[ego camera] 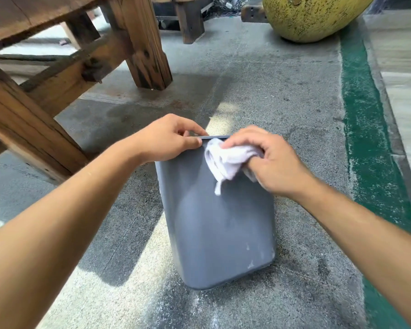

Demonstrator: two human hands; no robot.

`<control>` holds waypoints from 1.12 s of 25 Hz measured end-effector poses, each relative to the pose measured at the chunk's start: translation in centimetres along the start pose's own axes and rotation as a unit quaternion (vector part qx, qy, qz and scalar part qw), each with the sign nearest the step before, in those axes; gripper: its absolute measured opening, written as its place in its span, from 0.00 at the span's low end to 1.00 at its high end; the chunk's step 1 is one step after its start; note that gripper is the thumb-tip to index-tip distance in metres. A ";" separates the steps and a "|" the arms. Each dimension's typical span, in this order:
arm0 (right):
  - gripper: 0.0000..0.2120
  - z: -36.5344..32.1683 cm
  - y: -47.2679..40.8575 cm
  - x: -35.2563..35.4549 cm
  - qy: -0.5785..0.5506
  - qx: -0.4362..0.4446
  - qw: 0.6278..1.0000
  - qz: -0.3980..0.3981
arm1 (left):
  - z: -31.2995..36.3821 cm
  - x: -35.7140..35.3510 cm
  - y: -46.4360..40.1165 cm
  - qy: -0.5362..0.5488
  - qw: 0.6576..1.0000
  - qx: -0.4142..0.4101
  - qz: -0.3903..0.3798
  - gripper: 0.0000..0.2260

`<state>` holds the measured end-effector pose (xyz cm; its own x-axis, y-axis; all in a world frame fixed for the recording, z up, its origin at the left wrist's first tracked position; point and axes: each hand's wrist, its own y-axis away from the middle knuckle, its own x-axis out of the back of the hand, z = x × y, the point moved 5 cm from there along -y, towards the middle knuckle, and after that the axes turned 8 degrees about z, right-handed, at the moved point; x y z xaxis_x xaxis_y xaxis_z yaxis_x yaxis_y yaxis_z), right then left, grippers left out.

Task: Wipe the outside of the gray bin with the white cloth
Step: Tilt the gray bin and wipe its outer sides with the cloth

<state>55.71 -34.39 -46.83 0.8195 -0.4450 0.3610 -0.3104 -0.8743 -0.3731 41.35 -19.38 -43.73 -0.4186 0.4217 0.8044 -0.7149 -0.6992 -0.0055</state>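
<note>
Two bare hands work at the top edge of a gray bin [218, 222] that stands on a speckled concrete floor [282, 91]. The bin's broad near wall faces the camera, and it seems to lean slightly away, though the wide-angle view makes that hard to judge. Its mouth is mostly hidden; only a thin strip of the far rim shows between the hands.

The left hand [169, 138] is closed on the bin's rim at the upper left corner, thumb on the near side and fingers curled over the edge. The right hand [268, 160] is clenched around a white cloth [226, 162], pressing it against the outside of the near wall just below the rim, at the upper right. The cloth is bunched, with a loose tail hanging down over the gray surface. Both forearms are bare and reach in from the lower corners.

Pale scuffs or dried spots mark the bin's lower right area, near the rounded bottom corner. Light powdery patches lie on the floor around its base.

To the left stands a heavy wooden desk [33, 74] with thick legs and crossbars, well apart from the bin. A green painted stripe [368, 143] runs along the floor on the right. A large yellow-green speckled round object [311, 17] sits at the top right.
</note>
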 end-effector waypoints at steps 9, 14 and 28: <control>0.29 1.5 -1.2 -4.7 0.142 0.090 0.986 0.006 | 0.0 -0.3 -0.6 0.038 0.997 0.056 0.023 0.17; 0.28 2.9 2.8 -5.8 0.135 0.085 0.986 -0.045 | -0.1 -0.9 -0.7 -0.024 0.998 0.031 0.043 0.11; 0.20 6.2 18.5 -7.3 0.082 0.032 0.988 -0.130 | -0.4 -0.6 -0.3 -0.176 0.984 -0.033 0.014 0.09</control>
<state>46.92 -46.14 -61.66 0.7773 -0.2375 0.5826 -0.0643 -0.9512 -0.3019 41.58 -19.22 -44.39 -0.2269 0.1693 0.9591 -0.7457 -0.6636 -0.0592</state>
